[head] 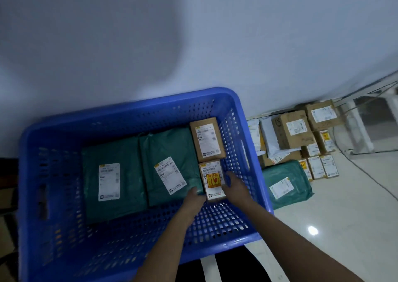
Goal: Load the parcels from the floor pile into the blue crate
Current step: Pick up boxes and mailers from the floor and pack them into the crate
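Inside the blue crate (137, 109), both hands hold the small box (212, 179): left hand (195, 196) at seven o'clock, right hand (235, 188) at four.

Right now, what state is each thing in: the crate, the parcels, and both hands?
blue crate: upright, partly filled.
green mailers: two, flat in crate.
brown box: flat, label up.
fragile-sticker box: held between both hands.
left hand: grips box.
right hand: grips box.
floor pile: parcels left.
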The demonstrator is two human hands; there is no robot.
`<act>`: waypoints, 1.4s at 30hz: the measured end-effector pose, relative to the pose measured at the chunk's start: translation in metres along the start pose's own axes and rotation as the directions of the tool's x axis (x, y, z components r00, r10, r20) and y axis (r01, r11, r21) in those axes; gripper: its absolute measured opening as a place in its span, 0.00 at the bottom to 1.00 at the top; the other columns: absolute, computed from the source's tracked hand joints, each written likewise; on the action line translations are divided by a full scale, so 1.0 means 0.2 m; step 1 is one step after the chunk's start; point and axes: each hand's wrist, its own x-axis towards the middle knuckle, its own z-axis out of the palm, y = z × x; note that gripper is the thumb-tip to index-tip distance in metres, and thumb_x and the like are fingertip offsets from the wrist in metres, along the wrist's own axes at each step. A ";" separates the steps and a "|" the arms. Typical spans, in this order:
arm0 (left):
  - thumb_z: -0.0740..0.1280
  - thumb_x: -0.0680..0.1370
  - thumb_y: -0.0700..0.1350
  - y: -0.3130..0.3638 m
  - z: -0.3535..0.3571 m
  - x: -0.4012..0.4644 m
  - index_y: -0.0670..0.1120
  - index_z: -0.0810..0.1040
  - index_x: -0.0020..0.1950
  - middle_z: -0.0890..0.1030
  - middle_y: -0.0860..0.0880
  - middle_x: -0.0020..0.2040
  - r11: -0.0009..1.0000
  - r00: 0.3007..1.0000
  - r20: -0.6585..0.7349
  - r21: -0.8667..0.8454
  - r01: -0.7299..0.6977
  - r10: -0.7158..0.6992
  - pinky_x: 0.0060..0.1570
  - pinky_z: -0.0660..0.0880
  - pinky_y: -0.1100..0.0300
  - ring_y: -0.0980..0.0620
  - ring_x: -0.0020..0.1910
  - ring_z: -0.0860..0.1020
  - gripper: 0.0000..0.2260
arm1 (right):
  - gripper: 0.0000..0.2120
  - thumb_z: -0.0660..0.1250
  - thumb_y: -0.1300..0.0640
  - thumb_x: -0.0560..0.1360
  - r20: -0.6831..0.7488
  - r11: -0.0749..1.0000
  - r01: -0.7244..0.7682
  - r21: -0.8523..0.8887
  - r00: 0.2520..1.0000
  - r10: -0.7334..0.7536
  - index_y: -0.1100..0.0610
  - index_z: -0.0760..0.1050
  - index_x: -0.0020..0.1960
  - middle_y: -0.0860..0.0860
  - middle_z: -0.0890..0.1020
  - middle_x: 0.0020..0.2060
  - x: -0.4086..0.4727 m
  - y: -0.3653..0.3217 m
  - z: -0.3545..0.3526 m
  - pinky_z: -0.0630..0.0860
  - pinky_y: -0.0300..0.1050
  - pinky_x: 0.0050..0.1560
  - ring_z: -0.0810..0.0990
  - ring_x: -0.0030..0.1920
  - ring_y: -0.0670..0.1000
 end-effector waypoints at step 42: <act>0.67 0.76 0.42 0.61 2.10 -2.08 0.43 0.74 0.61 0.78 0.42 0.60 0.593 0.661 0.206 0.309 -0.743 0.721 0.58 0.72 0.54 0.45 0.59 0.77 0.14 | 0.20 0.64 0.49 0.77 -0.645 0.881 0.352 0.317 0.761 -0.072 0.51 0.71 0.68 0.56 0.78 0.59 -2.45 1.50 -2.00 0.73 0.48 0.62 0.78 0.58 0.56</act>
